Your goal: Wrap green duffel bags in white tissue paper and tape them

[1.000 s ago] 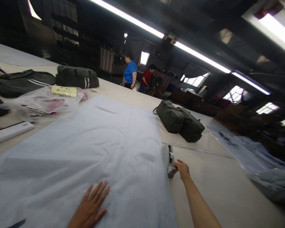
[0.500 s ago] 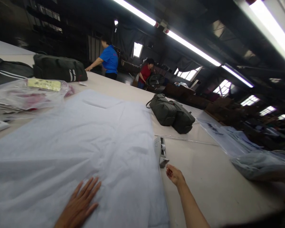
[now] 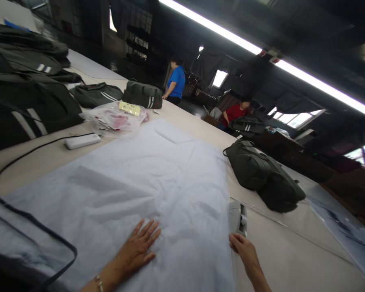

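My left hand lies flat on a large white sheet, fingers spread. The sheet looks thin and wrinkled, and covers much of the table in front of me. My right hand is closed, its fingertips pinched together at the sheet's right edge. What they hold, if anything, is too small to make out. Just beyond that hand stands a grey tape dispenser beside the sheet; the hand hides its near end.
Two dark green bags lie on the table at right. More striped bags pile up at left, near a plastic bag, a white device and a black cord. Two people are beyond the table.
The view has turned left, bringing more bags and the cord into sight. My right hand has shifted left past the dispenser's near end to the sheet's edge. My left hand stays flat.
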